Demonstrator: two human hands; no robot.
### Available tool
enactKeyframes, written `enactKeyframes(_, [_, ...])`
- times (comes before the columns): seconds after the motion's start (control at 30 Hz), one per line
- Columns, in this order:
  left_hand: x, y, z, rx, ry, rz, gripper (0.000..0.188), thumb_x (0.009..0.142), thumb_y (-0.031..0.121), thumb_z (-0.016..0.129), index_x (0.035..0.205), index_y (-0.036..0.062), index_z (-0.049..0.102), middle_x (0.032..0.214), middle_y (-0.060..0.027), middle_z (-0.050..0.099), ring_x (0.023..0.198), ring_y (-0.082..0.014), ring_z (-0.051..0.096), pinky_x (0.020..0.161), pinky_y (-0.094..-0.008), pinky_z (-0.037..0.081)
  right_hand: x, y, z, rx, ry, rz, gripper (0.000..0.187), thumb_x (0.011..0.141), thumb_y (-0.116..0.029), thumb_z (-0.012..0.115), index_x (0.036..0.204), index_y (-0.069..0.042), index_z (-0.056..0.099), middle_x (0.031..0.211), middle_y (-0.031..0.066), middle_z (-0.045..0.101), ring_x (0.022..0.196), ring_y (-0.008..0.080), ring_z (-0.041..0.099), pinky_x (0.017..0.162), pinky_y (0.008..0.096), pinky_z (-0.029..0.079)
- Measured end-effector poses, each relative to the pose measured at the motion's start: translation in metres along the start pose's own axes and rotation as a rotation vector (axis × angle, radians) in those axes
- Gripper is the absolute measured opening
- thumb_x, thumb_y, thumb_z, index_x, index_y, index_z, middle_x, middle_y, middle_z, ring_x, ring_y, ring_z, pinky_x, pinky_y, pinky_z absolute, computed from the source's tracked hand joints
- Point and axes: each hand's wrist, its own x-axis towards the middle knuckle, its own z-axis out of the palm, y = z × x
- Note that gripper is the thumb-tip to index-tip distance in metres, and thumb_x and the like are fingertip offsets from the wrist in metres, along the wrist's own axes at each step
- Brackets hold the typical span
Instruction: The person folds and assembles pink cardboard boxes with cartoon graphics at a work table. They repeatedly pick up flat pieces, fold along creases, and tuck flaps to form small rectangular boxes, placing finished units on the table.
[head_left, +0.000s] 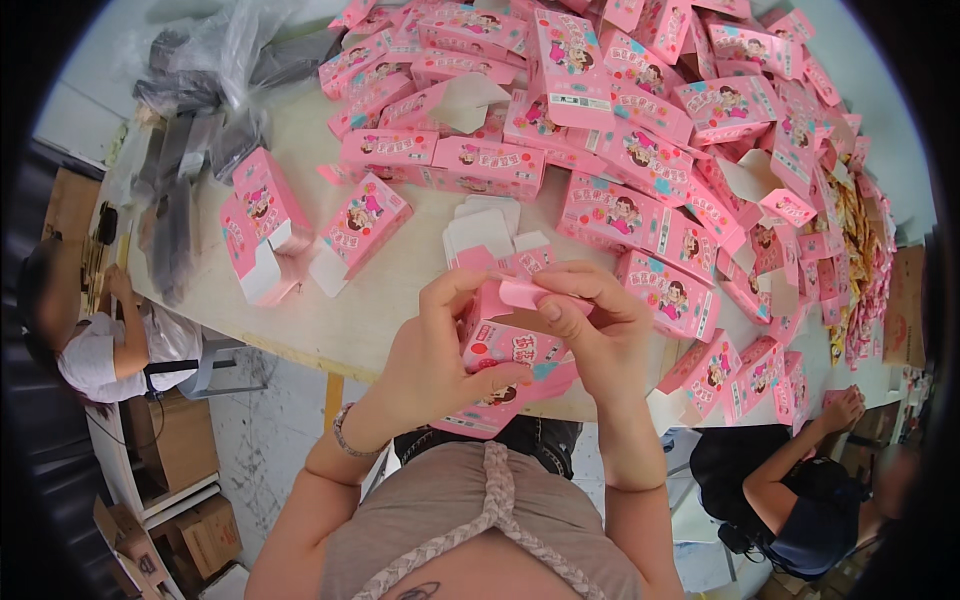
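Left hand (428,345) and right hand (607,330) on a pink box (515,345), as I see from here.
My left half-curls round its side; my right pinches its flap (520,294). It's at the surface's (360,315) near edge, heaped boxes (640,150) beyond.

The left hand (430,345) and right hand (605,320) hide parts of the pink box (515,345). Heaped cartons (645,150) at the worktop's (340,325) far edge are cut off above. Dark packs (175,160) near its left edge are blurred.
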Motion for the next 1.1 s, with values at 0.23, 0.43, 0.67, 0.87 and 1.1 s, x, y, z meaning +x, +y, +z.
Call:
enactKeyframes(0.23, [0.0,0.006,-0.009,0.066,-0.009,0.018,0.045,0.086,0.029,0.066,0.119,0.0086,0.044,0.126,-0.0156,0.049,0.086,-0.0263,0.061,0.068,-0.0328,0.049,-0.006,-0.011,-0.011,-0.332,-0.261,-0.077,0.039,0.08,-0.003,0.069,0.118,-0.011,0.063,0.125,0.0123,0.057,0.101,0.0169,0.061,0.074,0.0264,0.052])
enactKeyframes(0.43, [0.002,-0.021,-0.011,-0.092,0.15,-0.045,0.038,0.091,0.019,0.055,0.126,0.0065,0.042,0.134,-0.015,0.043,0.119,-0.0255,0.047,0.091,-0.0363,0.042,0.014,-0.013,-0.034,-0.412,-0.425,0.309,0.047,0.079,-0.002,0.067,0.125,-0.006,0.057,0.133,0.0109,0.052,0.104,0.0197,0.059,0.084,0.0327,0.051])
enactKeyframes(0.67, [-0.003,-0.058,-0.026,-0.168,0.42,-0.25,0.049,0.091,0.009,0.051,0.136,0.0037,0.034,0.14,-0.0098,0.036,0.127,-0.0217,0.039,0.1,-0.0373,0.036,0.003,0.033,-0.033,-1.142,0.081,-0.102,0.073,0.079,-0.024,0.072,0.136,0.003,0.034,0.123,0.0223,0.05,0.101,0.0325,0.057,0.08,0.0372,0.051])
enactKeyframes(0.87, [-0.01,-0.065,0.014,-0.209,0.333,-0.298,0.043,0.095,0.008,0.045,0.136,0.0016,0.034,0.138,-0.0164,0.037,0.12,-0.0202,0.044,0.096,-0.0333,0.041,-0.025,0.042,-0.026,-1.113,0.035,0.143,0.063,0.073,-0.01,0.073,0.129,-0.001,0.044,0.106,0.0173,0.055,0.09,0.0342,0.059,0.072,0.0395,0.049])
enactKeyframes(1.1, [0.028,-0.031,0.008,-0.888,0.251,-0.475,0.044,0.1,0.021,0.038,0.139,0.0016,0.029,0.128,-0.0207,0.048,0.116,-0.0244,0.053,0.098,-0.0373,0.043,-0.026,0.002,-0.022,-0.839,-0.359,-0.207,0.066,0.075,-0.005,0.071,0.134,-0.004,0.042,0.099,0.0154,0.057,0.086,0.0295,0.059,0.07,0.0376,0.05])
